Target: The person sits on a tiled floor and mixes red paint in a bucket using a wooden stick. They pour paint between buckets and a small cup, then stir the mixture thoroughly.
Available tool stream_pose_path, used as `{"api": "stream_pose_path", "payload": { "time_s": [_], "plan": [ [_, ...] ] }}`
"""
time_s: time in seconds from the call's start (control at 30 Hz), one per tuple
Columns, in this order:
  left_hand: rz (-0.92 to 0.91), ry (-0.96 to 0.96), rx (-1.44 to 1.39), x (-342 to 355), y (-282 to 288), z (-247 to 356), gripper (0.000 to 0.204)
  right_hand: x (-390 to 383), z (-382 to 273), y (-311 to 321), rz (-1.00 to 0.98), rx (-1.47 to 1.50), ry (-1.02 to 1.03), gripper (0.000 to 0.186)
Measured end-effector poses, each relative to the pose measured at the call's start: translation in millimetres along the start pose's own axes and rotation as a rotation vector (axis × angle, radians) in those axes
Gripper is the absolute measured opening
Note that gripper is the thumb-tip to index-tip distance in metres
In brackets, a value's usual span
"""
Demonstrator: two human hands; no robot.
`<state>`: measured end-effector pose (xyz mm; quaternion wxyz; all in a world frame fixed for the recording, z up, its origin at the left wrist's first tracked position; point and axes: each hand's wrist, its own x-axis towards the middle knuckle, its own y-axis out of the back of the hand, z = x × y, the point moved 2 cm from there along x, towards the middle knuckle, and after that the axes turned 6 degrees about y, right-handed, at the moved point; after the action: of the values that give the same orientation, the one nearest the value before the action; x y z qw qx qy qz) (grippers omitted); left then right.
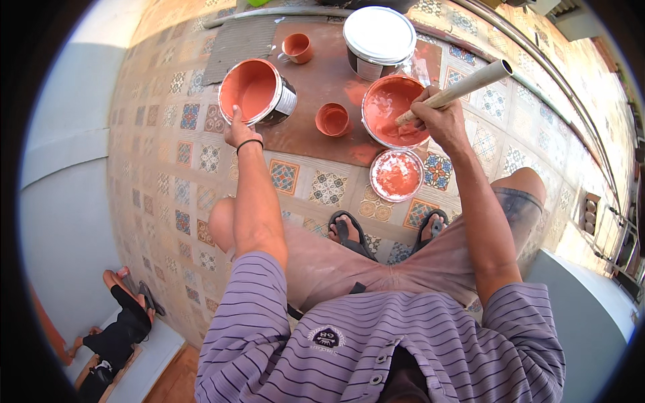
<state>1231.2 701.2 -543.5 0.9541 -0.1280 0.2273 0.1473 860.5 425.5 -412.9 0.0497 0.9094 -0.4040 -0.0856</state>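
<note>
My left hand [240, 129] grips the near rim of a paint bucket [285, 101], which tilts and shows orange-red paint coating its inside. In my right hand [440, 121] is a pale, hollow pipe [474, 82], slanting up to the right. Its lower end dips into orange-red paint in a second bucket [366, 124]. Between the two buckets stands a small paint-coated cup [334, 121]. A paint-smeared mug [297, 48] with a handle sits farther back. Close to the second bucket, on the near side, lies a round lid [396, 176] smeared with wet paint.
A bucket with a white lid [379, 33] stands at the back of a paint-stained brown board [312, 87]. Patterned tiles [328, 188] cover the floor, with my sandalled feet [349, 232] near the board. Pipes [524, 40] run along the back right. Another person [124, 322] is at lower left.
</note>
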Motion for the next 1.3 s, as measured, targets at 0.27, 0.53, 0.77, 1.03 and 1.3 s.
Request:
{"api": "stream_pose_path", "payload": {
  "time_s": [0.27,0.53,0.77,1.03,1.3],
  "plan": [
    [0.148,-0.369,0.144,-114,-33,68,0.064,31,4,26,0.133,-0.351,0.114,0.018],
    [-1.026,-1.082,0.514,-356,-47,-15,0.028,27,25,30,0.13,0.018,-0.11,0.015],
    [-1.378,-1.26,0.468,-449,-94,-46,0.058,25,36,16,0.052,-0.295,0.131,0.019],
    [-1.62,-1.384,1.026,-468,-97,-62,0.074,22,17,-3,0.178,-0.289,0.012,0.021],
    [-1.627,-1.116,0.914,-457,-24,-67,0.096,23,1,-3,0.09,-0.311,0.018,0.024]
  ]
}}
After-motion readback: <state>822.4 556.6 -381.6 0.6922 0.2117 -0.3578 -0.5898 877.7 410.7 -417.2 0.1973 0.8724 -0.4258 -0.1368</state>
